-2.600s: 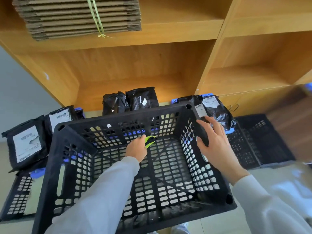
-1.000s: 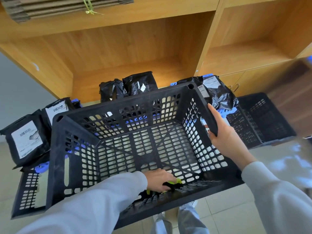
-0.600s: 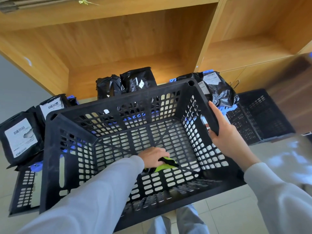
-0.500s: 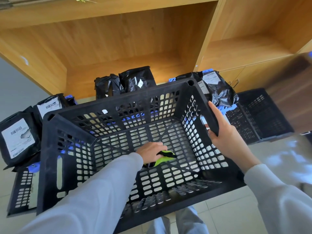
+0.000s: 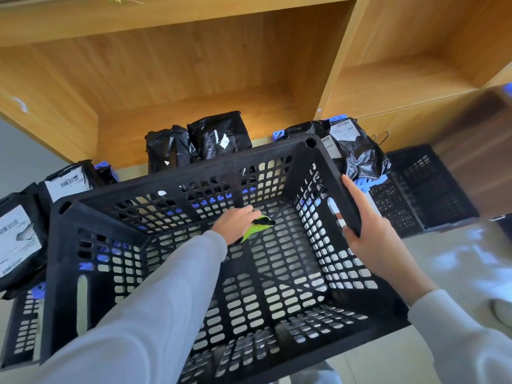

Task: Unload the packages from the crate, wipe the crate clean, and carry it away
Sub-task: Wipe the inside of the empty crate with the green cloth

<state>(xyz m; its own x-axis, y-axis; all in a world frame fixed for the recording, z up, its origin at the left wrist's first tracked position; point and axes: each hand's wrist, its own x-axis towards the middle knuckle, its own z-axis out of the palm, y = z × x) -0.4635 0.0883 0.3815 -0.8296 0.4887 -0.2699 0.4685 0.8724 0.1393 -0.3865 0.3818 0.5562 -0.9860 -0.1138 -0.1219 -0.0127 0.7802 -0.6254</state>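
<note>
A black slotted plastic crate fills the middle of the view, tilted toward me, with no packages inside. My left hand reaches inside and holds a yellow-green and black cloth against the crate floor near the far wall. My right hand grips the crate's right rim, thumb inside and fingers along the outer side. Black bagged packages with white labels stand outside the crate: two behind it, some at the left and some at the right.
Wooden shelving rises behind the packages, its lower bays bare. A second black crate lies at the right, and another black crate lies under the left packages. Pale tiled floor shows at the right.
My left hand has swept the cloth from the crate's near wall across the floor toward the far wall. My right hand has kept its grip on the right rim.
</note>
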